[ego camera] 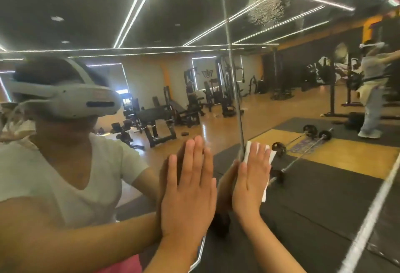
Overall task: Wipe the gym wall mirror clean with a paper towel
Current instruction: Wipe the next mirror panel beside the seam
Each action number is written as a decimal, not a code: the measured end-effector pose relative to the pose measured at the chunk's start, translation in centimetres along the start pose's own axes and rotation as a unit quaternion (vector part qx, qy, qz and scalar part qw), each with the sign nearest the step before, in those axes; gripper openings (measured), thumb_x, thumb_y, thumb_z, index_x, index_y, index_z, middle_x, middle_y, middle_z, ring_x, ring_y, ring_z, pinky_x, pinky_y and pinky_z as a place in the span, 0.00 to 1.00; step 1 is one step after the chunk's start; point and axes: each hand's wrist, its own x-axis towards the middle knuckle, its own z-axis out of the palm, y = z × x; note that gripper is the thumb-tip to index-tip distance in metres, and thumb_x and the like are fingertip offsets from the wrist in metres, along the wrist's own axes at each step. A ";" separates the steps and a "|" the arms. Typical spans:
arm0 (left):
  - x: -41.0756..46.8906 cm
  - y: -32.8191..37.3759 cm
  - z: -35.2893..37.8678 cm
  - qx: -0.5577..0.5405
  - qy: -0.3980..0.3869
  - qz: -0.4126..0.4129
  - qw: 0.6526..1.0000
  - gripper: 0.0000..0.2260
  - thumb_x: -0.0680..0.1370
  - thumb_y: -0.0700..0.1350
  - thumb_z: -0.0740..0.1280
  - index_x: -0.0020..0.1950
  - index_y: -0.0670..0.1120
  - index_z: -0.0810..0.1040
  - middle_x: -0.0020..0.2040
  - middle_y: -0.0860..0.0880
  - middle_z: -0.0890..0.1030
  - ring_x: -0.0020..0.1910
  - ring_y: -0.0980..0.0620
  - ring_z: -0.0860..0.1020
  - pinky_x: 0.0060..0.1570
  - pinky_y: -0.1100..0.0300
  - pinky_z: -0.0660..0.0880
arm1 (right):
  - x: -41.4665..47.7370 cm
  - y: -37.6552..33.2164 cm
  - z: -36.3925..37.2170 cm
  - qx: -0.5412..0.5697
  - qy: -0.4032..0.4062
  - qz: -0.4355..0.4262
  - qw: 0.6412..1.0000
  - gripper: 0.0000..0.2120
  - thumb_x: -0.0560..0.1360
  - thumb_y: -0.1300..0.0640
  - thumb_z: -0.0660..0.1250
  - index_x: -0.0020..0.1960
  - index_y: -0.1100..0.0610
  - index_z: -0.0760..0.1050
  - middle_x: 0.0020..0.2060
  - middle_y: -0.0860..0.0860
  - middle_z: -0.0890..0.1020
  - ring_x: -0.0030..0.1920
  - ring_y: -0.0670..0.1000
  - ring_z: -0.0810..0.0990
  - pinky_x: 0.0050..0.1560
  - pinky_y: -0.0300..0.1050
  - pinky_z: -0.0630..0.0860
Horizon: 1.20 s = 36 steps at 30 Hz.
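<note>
- On my feed the left hand (190,188) lies flat against the mirror (151,24), fingers straight and close together, holding nothing.
- The right hand (252,184) sits just beside it, palm pressed to the glass. Its fingers are straight and nearly together, not curled.
- The paper towel (272,157) is pinned between that right palm and the mirror. It is white and folded, and its edges show above the fingertips and along the hand's outer side.
- A vertical seam (232,78) between mirror panels runs down to the towel's left edge, so the left hand is on one panel and the towel sits right at the join.
- High on the right panel I see a speckled patch (266,6) on the glass, well apart from both hands.
- The glass reflects a barbell (303,146) on dark floor mats, and gym machines further back.
</note>
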 end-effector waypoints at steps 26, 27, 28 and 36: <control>26.7 -4.0 -5.9 0.055 0.070 -0.020 0.996 0.24 0.80 0.50 0.53 0.76 0.43 0.64 0.77 0.41 0.66 0.76 0.42 0.61 0.74 0.45 0.53 | 18.8 -8.5 -2.1 -0.023 -0.092 -0.285 0.954 0.25 0.85 0.48 0.45 0.80 0.40 0.42 0.81 0.48 0.48 0.81 0.53 0.43 0.79 0.56 0.40; 28.0 -4.6 -6.3 0.063 0.077 -0.024 0.995 0.23 0.81 0.49 0.54 0.76 0.43 0.65 0.77 0.41 0.66 0.76 0.42 0.62 0.75 0.46 0.53 | 19.8 -9.2 -2.2 -0.026 -0.093 -0.292 0.952 0.25 0.85 0.48 0.45 0.80 0.40 0.42 0.81 0.47 0.47 0.81 0.53 0.43 0.79 0.56 0.40; 29.2 -5.2 -6.7 0.066 0.079 -0.026 0.994 0.23 0.82 0.48 0.55 0.77 0.43 0.65 0.77 0.41 0.65 0.77 0.41 0.62 0.76 0.46 0.52 | 20.8 -10.0 -2.2 -0.028 -0.095 -0.297 0.950 0.25 0.85 0.48 0.44 0.80 0.40 0.42 0.81 0.47 0.47 0.81 0.52 0.42 0.79 0.55 0.39; 37.7 -11.3 -9.4 0.096 0.086 -0.087 0.988 0.26 0.84 0.48 0.52 0.81 0.43 0.53 0.81 0.43 0.53 0.81 0.43 0.49 0.77 0.46 0.41 | 29.2 -17.4 -2.4 -0.034 -0.080 -0.312 0.946 0.26 0.83 0.45 0.40 0.81 0.45 0.48 0.81 0.49 0.48 0.80 0.49 0.39 0.78 0.53 0.36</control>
